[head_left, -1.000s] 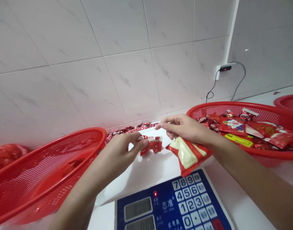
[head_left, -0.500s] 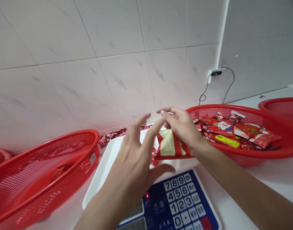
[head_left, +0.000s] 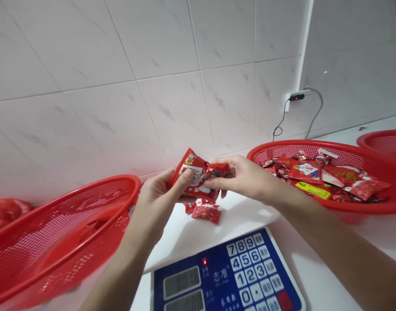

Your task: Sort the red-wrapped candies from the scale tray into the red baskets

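Observation:
Above the white pan [head_left: 246,211] of a scale, my left hand [head_left: 152,196] is closed around a red printed snack packet [head_left: 194,163], thumb across its front. From the other side my right hand [head_left: 250,178] pinches a smaller red wrapped piece [head_left: 219,166] that lies against that packet. My fingers partly cover both, so where one wrapper ends is hard to see. Under my hands, a few small red packets [head_left: 207,213] rest on the pan. The scale's blue keypad panel [head_left: 222,287] faces me, with a red light lit and two grey displays.
To the right stands a red mesh basket [head_left: 317,207] holding many red packets, one with a yellow label. Another red basket [head_left: 379,138] is behind it. A large red basket [head_left: 87,190] stands left, beside a red bundle [head_left: 6,211]. Cables [head_left: 284,116] hang from a wall socket.
My left hand, spread half a second ago, has closed on a red packet. The packets have risen and shifted left between both hands, uncovering small packets on the pan.

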The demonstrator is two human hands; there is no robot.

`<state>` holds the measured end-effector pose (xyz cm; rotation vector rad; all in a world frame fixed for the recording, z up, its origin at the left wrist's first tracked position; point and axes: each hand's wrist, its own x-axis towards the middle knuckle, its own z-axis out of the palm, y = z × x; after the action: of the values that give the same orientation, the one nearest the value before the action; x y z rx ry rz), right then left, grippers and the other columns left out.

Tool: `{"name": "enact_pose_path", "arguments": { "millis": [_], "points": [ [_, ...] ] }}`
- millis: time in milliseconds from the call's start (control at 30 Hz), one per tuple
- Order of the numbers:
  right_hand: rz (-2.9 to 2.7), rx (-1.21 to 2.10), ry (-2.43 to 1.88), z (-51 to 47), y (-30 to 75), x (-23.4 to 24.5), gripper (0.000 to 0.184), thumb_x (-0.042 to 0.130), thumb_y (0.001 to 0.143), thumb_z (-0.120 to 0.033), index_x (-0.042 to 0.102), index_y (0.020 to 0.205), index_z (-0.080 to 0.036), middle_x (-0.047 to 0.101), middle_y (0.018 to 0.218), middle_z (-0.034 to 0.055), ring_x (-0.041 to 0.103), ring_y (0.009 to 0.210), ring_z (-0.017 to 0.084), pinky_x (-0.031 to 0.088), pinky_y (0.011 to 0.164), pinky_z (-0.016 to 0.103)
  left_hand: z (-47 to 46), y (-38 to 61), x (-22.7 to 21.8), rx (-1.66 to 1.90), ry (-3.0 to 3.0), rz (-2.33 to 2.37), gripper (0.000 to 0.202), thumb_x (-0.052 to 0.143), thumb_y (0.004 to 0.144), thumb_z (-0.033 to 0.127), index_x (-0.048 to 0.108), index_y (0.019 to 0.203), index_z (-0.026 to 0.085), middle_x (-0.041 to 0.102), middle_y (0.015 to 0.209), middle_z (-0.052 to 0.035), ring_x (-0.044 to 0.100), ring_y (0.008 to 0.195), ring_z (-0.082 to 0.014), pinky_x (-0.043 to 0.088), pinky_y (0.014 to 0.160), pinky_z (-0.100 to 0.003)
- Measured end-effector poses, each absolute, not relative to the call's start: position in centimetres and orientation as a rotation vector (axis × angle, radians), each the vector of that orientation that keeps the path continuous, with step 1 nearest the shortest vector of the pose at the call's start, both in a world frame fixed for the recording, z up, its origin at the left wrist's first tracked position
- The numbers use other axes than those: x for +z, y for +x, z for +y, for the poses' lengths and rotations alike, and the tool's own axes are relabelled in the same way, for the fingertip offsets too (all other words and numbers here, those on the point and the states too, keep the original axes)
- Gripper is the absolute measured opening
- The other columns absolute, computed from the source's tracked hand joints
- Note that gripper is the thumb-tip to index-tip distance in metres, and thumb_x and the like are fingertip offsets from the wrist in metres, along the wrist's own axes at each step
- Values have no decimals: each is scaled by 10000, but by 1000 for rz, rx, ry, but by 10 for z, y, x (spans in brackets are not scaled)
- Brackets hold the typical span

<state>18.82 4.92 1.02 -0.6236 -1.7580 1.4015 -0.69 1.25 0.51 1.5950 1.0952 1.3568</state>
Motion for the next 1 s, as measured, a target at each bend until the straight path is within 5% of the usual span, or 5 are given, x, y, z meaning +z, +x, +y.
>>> {"name": "enact_pose_path", "arguments": {
  "millis": [300, 500, 633, 867, 1000],
  "points": [
    [-1651, 1375, -720, 55, 189, 7, 348, 881, 774, -355, 775, 1035, -150, 742, 865, 35, 652, 696, 119, 511, 580, 223, 12, -15, 10, 1325, 1610, 1151, 408, 855, 787, 490, 807, 1034, 169, 826, 987, -100, 781, 873, -249, 628, 755, -291],
    [-1663, 1440, -689, 53, 188, 6, 319, 905, 743, -390, 757, 870, -138, 710, 741, 15, 613, 597, 91, 464, 507, 188, 15, -17, 12, 1253, 1513, 1063, 440, 861, 769, 489, 806, 1024, 135, 821, 981, -128, 783, 885, -273, 633, 819, -333],
    [-1603, 1474, -637, 52, 186, 7, 407, 875, 790, -433, 753, 1040, -136, 735, 812, 36, 652, 652, 111, 507, 558, 203, 15, -16, 15, 1251, 1440, 998, 423, 881, 732, 438, 796, 999, 121, 815, 984, -140, 781, 917, -300, 641, 814, -352],
    [-1611, 1337, -813, 53, 190, 11, 121, 708, 968, -240, 732, 1052, -156, 734, 837, 38, 643, 672, 98, 495, 530, 170, 19, -26, 14, 1210, 1551, 1060, 457, 889, 748, 386, 749, 1129, 175, 808, 1079, -111, 767, 980, -287, 631, 872, -370],
    [-1542, 1464, -855, 55, 195, 11, 376, 668, 979, -480, 713, 1158, -153, 741, 1078, 132, 709, 904, 184, 597, 688, 244, 19, -27, 10, 1430, 1598, 1065, 234, 895, 732, 300, 771, 911, 213, 818, 941, -43, 762, 949, -241, 598, 887, -318]
  ]
}}
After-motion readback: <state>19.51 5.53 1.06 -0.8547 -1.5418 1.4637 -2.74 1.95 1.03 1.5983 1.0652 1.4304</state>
